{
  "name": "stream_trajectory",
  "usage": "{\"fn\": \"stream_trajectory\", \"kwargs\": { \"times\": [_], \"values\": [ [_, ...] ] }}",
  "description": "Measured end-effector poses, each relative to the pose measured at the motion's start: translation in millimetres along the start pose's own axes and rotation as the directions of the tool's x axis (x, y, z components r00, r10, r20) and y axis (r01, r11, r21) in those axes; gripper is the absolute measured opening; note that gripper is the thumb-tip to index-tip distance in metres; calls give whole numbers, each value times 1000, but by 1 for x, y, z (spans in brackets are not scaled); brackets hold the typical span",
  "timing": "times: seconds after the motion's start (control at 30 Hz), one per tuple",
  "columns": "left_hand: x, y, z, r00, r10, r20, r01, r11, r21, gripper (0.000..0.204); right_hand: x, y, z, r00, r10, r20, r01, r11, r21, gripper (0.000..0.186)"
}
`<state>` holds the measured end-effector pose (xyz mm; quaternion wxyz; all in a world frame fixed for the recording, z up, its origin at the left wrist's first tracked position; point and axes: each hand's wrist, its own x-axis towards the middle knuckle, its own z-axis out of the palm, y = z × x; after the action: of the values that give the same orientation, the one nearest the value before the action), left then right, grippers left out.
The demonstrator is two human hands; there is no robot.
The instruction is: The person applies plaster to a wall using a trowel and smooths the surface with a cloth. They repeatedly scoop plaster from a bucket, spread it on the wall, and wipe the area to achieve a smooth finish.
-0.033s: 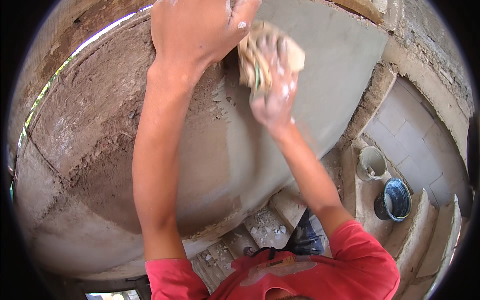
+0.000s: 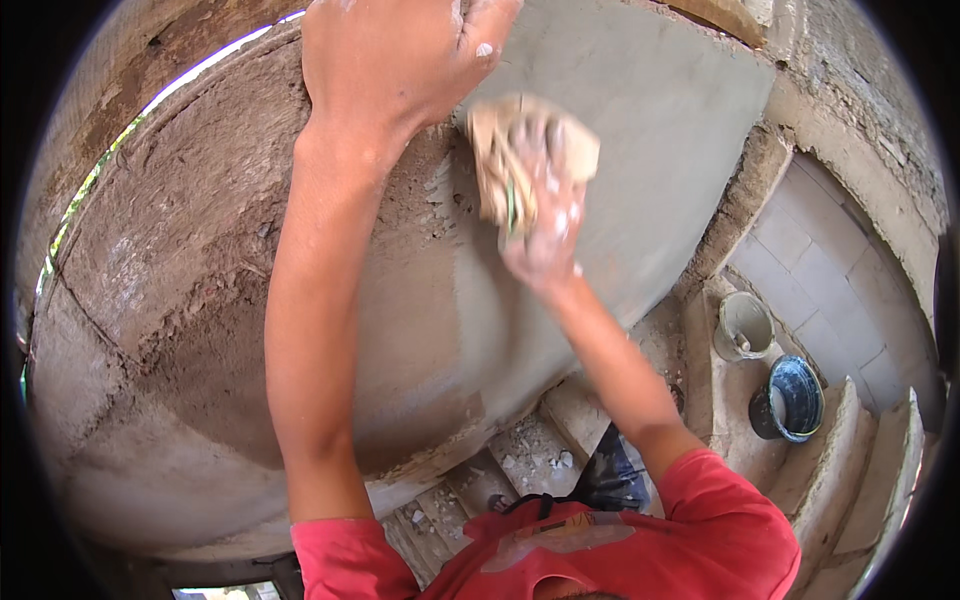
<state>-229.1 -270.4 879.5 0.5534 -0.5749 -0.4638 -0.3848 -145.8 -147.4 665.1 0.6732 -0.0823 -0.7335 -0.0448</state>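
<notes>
While my right grip (image 2: pixel 546 205) curls closed round a crumpled beige pad (image 2: pixel 488 150) at the wall (image 2: pixel 400 345), the grey coat (image 2: pixel 660 140) right of the pad looks smoothed; the rough brown patch (image 2: pixel 190 200) left of it seems undone. My left grip (image 2: pixel 395 55), above-left of it, is cropped; I can't tell its hold.

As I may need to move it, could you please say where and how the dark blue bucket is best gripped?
Probably by the rim of the dark blue bucket, from above, on the side away from the grey bucket: its mouth faces up, leaving that edge exposed.
</notes>
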Motion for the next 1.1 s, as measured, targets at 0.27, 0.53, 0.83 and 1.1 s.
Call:
{"fn": "stream_trajectory", "kwargs": {
  "times": [0.27, 0.53, 0.83, 1.1],
  "values": [
    [3, 6, 0, 999, 2, -37, -2, 1000, -9, 27, 47, 7, -8, 998, 32, -48, -33, 999, -4, 77],
    [4, 6, 9, 991, 81, -110, -75, 996, 55, 28, -84, 21, -12, 988, 7, 153, 5, 997, -76, 72],
    [2, 0, 13, 994, 57, -89, -49, 994, 97, 29, -81, 10, 8, 997, 47, 54, -47, 999, 8, 68],
    [-2, -3, 9, 999, 7, -43, -4, 997, 81, 26, -27, 5, -1, 988, 153, 2, -151, 977, 153, 50]
  ]
}}
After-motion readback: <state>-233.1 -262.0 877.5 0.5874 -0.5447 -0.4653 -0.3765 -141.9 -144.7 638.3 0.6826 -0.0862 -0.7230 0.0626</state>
